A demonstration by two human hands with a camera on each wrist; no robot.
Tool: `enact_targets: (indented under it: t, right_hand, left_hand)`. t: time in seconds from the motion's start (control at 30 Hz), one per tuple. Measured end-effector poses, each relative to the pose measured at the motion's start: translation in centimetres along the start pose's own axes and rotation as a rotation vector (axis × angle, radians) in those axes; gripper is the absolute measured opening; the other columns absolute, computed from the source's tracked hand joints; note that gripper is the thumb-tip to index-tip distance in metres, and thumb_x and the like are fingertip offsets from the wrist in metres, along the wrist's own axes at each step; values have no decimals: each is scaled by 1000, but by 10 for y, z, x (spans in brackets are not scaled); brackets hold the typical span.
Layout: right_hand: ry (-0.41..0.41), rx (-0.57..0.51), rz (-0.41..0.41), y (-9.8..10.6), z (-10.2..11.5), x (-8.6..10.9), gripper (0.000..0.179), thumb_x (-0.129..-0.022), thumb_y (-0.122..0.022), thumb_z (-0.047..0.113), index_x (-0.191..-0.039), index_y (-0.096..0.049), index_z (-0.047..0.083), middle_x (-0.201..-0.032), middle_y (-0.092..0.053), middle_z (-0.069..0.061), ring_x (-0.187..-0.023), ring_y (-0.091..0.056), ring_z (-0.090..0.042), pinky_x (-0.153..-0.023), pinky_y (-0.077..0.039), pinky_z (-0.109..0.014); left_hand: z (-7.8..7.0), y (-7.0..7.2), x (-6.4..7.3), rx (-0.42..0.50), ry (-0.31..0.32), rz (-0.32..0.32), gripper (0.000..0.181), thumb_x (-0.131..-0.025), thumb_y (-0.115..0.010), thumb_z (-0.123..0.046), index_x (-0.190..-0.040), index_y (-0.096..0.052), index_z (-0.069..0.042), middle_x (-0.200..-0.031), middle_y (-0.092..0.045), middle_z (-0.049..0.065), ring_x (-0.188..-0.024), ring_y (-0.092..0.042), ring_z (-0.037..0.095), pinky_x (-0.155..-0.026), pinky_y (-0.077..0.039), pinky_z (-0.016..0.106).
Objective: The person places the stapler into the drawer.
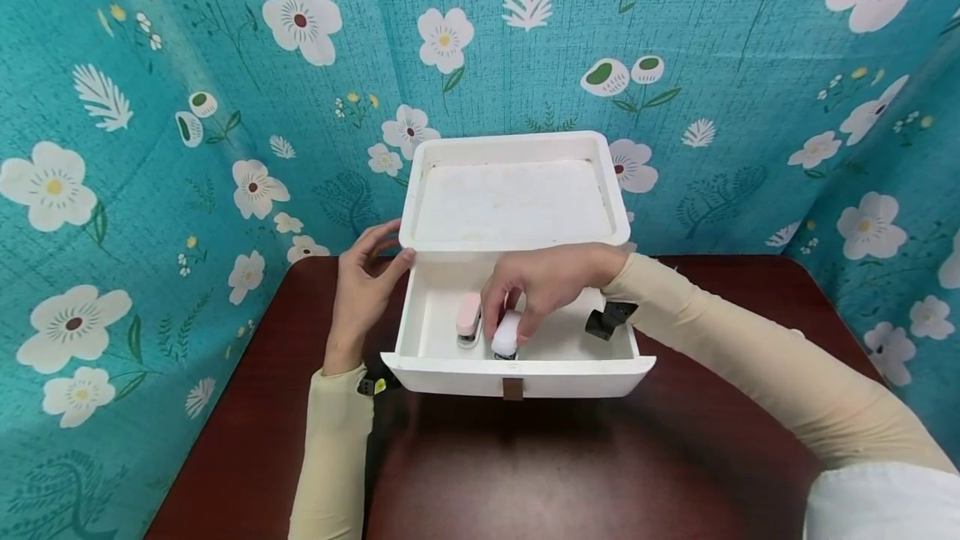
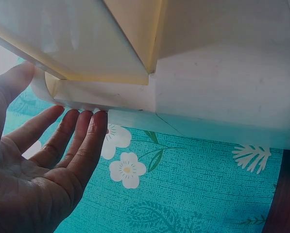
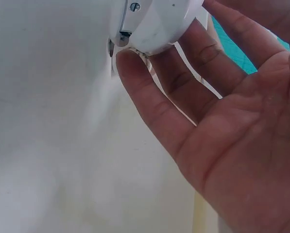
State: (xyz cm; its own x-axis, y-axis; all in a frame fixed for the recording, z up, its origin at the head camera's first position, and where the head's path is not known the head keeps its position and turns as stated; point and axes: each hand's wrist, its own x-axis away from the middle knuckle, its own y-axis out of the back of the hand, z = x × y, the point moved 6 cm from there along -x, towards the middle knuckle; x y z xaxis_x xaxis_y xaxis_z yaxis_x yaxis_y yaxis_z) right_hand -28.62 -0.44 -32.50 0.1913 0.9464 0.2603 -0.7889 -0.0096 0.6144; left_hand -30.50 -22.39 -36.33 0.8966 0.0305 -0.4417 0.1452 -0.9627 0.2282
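Observation:
My right hand reaches down into the pulled-out white drawer and pinches a small white rounded device between thumb and fingers. In the right wrist view, a screw and a metal part show on the white device. Just left of it in the drawer lies a pink stapler. My left hand is at the left side of the white drawer box. Its thumb touches the drawer's left edge, and the fingertips rest along the box's side in the left wrist view.
The drawer box stands on a dark red-brown table. A brown pull tab is on the drawer's front. The box top is a shallow tray with a raised rim. Behind hangs a teal floral cloth, close to the box's back.

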Motion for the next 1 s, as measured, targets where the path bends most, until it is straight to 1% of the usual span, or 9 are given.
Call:
enact_targets:
  t: [0.2, 0.5, 0.63, 0.8, 0.9, 1.0]
  right_hand:
    - [-26, 35, 1, -3, -4, -1, 32, -83, -81, -1, -113, -81, 11, -116, -78, 1, -102, -65, -8, -103, -57, -30]
    - [-42, 100, 19, -5, -6, -3, 32, -82, -80, -2, -111, -80, 11, -111, -76, 0, -100, -64, -9, -101, -57, -31]
    - [-26, 57, 9, -3, -5, -1, 32, -84, -80, 1, -115, -79, 12, -116, -76, 0, -105, -66, -13, -105, -57, -32]
    - [-2, -33, 6, 1, 1, 4, 38, -85, -81, 4, -123, -76, 8, -122, -77, -6, -113, -68, -17, -110, -56, -36]
    - [17, -39, 0, 5, 7, 6, 41, -86, -82, 6, -126, -75, 7, -123, -76, -9, -114, -69, -17, -111, -55, -38]
    - [51, -33, -10, 9, 15, 8, 39, -86, -83, 7, -125, -75, 6, -122, -76, -12, -114, -69, -18, -111, -55, -40]
  left_hand:
    - [0, -1, 1, -6, 5, 4, 47, -97, -76, -17, -141, -65, -10, -138, -65, 11, -124, -68, 28, -90, -60, 15]
    - [0, 0, 0, -13, 3, -2, 47, -97, -76, -18, -142, -65, -11, -139, -65, 10, -123, -68, 28, -91, -61, 18]
    - [0, -1, 0, -10, 2, 0, 47, -97, -76, -17, -142, -65, -10, -139, -65, 10, -124, -68, 29, -90, -60, 17]
    - [0, -1, 1, -5, -2, 3, 47, -97, -76, -16, -142, -65, -10, -139, -65, 11, -124, -68, 30, -89, -60, 15]
    - [-1, -1, 1, -8, -5, 1, 47, -97, -76, -16, -142, -65, -10, -139, -65, 11, -124, -68, 30, -89, -60, 15]
    - [0, 0, 1, -12, -4, -1, 47, -97, -75, -16, -142, -65, -9, -139, -65, 11, -124, -68, 30, -89, -60, 14]
